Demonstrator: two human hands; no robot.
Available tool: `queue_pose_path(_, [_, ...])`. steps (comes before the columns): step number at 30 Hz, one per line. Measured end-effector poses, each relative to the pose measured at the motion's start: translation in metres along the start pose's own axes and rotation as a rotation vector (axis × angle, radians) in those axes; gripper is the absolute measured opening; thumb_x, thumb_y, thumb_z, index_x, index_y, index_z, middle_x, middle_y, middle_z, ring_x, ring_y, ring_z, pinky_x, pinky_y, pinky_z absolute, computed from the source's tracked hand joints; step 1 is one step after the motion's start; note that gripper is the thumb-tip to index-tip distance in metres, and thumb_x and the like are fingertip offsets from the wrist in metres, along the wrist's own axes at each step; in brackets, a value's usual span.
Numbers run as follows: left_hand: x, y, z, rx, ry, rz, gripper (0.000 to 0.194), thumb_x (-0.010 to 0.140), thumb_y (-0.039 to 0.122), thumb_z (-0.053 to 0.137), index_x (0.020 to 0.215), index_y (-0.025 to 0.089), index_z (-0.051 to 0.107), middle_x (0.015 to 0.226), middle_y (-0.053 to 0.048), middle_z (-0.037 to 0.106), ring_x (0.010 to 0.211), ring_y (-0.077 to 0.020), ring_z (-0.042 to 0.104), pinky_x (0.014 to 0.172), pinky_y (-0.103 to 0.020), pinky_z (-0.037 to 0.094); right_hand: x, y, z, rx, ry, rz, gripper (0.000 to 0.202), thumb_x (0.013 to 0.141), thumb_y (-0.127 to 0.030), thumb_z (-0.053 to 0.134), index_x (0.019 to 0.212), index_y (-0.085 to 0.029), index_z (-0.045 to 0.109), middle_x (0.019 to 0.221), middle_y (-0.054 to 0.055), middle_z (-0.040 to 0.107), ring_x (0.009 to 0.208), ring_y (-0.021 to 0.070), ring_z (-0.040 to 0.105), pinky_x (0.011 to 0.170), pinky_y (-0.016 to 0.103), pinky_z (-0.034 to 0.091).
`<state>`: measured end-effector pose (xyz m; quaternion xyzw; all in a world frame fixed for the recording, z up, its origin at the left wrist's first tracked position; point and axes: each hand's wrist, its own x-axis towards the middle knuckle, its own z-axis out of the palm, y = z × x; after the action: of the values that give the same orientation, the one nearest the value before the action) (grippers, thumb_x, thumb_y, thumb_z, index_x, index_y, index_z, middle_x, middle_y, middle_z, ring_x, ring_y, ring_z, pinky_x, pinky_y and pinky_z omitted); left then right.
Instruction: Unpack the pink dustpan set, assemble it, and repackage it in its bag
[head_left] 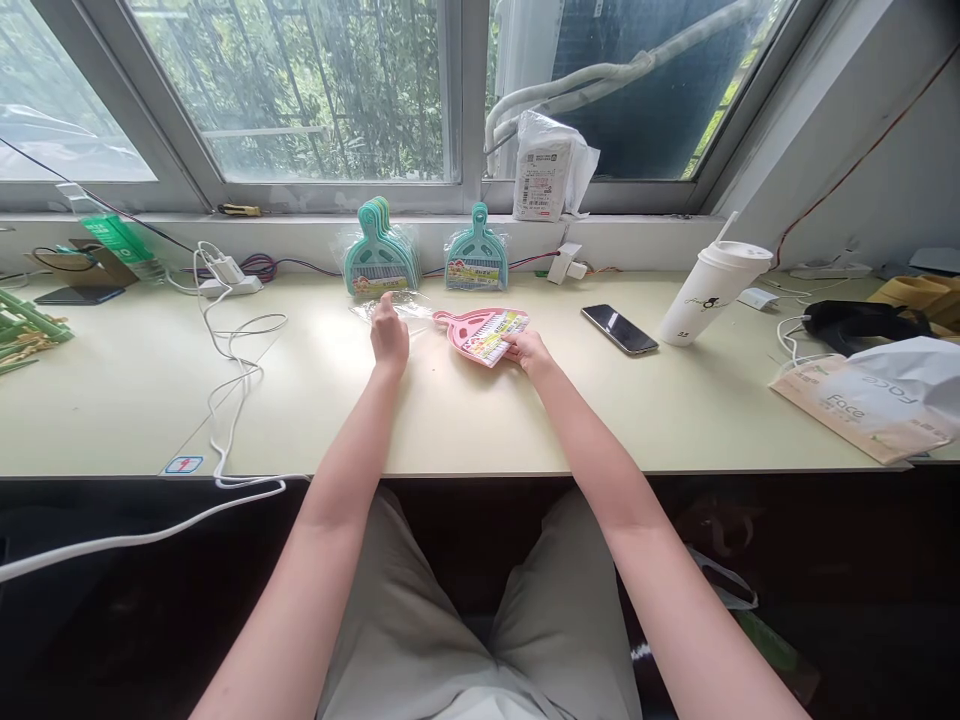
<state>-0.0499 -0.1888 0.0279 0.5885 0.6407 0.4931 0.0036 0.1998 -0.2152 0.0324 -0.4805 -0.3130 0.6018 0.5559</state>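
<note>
Pink dustpan (469, 330) lies just above or on the desk (465, 430), between the person's 2 hands, its handle pointing left and its wide edge turned toward the right hand (529, 352). That hand reaches in from the lower right, wrist nearly straight, and its fingers grip the pan's wide edge beside the printed card (495, 338). Most of those fingers are hidden by the pan and the card. The left hand (390, 338) is raised in a loose fist, back of the hand toward the camera, its fingers closed on a clear wrapper (409, 304); the exact pinch is hard to make out. Both forearms slant inward, and the bottom edge cuts off the upper arms. Whether the wrapper touches the handle's tip, I cannot tell. Behind, a stack of green dustpans (380, 250) leans at the wall with 1 single green dustpan (477, 250) to its right; the stack's overlap hides how many it has. The lettering on the card is too small to read.
</note>
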Motion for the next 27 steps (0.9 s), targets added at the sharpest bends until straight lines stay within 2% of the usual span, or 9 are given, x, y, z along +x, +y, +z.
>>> queue_pose_path(3, [0.003,-0.004,0.000,0.023,0.077,0.036,0.060,0.080,-0.006,0.040,0.135,0.016,0.044,0.113,-0.014,0.062,0.117,-0.0278,0.057,0.101,-0.045,0.047,0.000,-0.003,0.001,-0.022,-0.012,-0.034,0.030,0.078,0.005,0.057,0.103,-0.009,0.065,0.078,0.007,0.076,0.077,0.0187,0.074,0.082,0.036,0.063])
queue_pose_path(7, [0.007,-0.015,0.003,-0.025,0.145,0.058,0.054,0.081,-0.004,0.042,0.131,0.017,0.046,0.105,-0.012,0.063,0.109,-0.0267,0.061,0.098,-0.045,0.049,0.004,-0.003,0.007,-0.112,-0.156,-0.033,0.019,0.079,0.003,0.061,0.091,-0.011,0.067,0.073,0.005,0.075,0.064,0.0163,0.071,0.078,0.038,0.063])
queue_pose_path(9, [0.006,-0.017,0.007,-0.071,0.147,0.094,0.051,0.082,-0.003,0.043,0.129,0.018,0.047,0.101,-0.011,0.063,0.102,-0.0246,0.062,0.096,-0.044,0.050,0.005,0.000,0.012,-0.143,-0.182,-0.030,0.017,0.079,0.002,0.061,0.088,-0.011,0.067,0.071,0.004,0.074,0.061,0.0161,0.070,0.078,0.039,0.063])
queue_pose_path(16, [-0.005,-0.003,0.018,-0.161,-0.072,0.379,0.043,0.085,0.003,0.045,0.125,0.019,0.051,0.099,-0.008,0.062,0.096,-0.0198,0.060,0.094,-0.039,0.049,0.013,0.016,0.018,0.008,0.092,-0.132,0.022,0.077,0.004,0.061,0.089,-0.014,0.063,0.078,0.002,0.074,0.076,0.0167,0.072,0.081,0.036,0.062])
queue_pose_path(20, [-0.014,0.012,0.018,-0.216,-0.185,0.500,0.038,0.088,0.008,0.048,0.123,0.020,0.054,0.100,-0.008,0.063,0.098,-0.0199,0.060,0.095,-0.039,0.048,0.018,0.018,0.016,0.049,0.043,-0.122,0.020,0.077,0.000,0.066,0.091,-0.014,0.062,0.080,0.002,0.074,0.073,0.0165,0.071,0.078,0.037,0.063])
queue_pose_path(22, [-0.019,0.021,0.018,-0.246,-0.210,0.526,0.033,0.088,0.013,0.052,0.121,0.021,0.055,0.105,-0.009,0.063,0.106,-0.0219,0.059,0.100,-0.041,0.046,0.018,0.018,0.016,0.072,0.001,-0.141,0.021,0.077,-0.002,0.068,0.093,-0.016,0.061,0.080,0.002,0.073,0.071,0.0157,0.070,0.076,0.037,0.063])
queue_pose_path(24, [-0.022,0.030,0.016,-0.288,-0.108,0.466,0.035,0.088,0.020,0.059,0.122,0.021,0.055,0.121,-0.012,0.060,0.122,-0.0254,0.053,0.108,-0.044,0.039,0.018,0.017,0.017,0.109,-0.021,-0.191,0.021,0.079,-0.005,0.068,0.094,-0.017,0.061,0.082,0.001,0.073,0.071,0.0142,0.070,0.076,0.035,0.063])
queue_pose_path(27, [-0.020,0.041,0.013,-0.435,0.246,0.159,0.059,0.085,0.034,0.068,0.136,0.022,0.043,0.149,-0.015,0.037,0.145,-0.0288,0.031,0.117,-0.045,0.030,0.017,0.016,0.018,0.162,-0.037,-0.257,0.018,0.080,-0.008,0.069,0.093,-0.017,0.061,0.086,0.001,0.073,0.072,0.0127,0.070,0.077,0.031,0.063])
